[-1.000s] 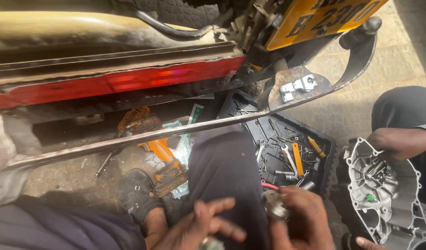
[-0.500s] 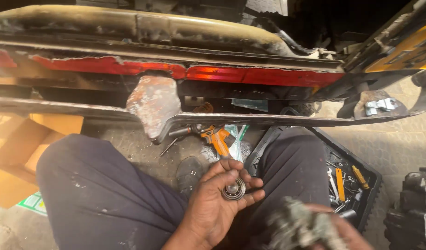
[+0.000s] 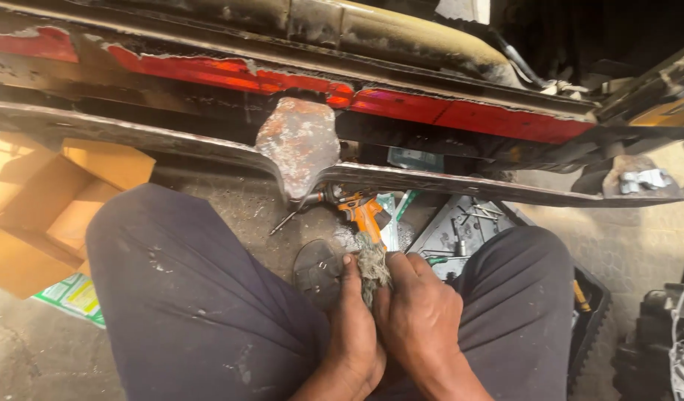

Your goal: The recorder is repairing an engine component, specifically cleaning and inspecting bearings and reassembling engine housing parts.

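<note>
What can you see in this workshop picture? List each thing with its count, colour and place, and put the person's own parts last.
Rag: one, grey and frayed, pressed between both hands.
Power drill: one, orange and black, on the floor beyond the hands.
Tool tray: one, black, holding small tools, by the right knee.
Cardboard box: one, tan, flattened, far left on the floor.
Vehicle body: one, red, rusty, across the top.
Metal bar: one, dark, with a rusty plate, below the body.
Engine casing: one, grey, lower right edge.
Trouser legs: two, dark.
Left hand: on the rag.
Right hand: on the rag.
</note>
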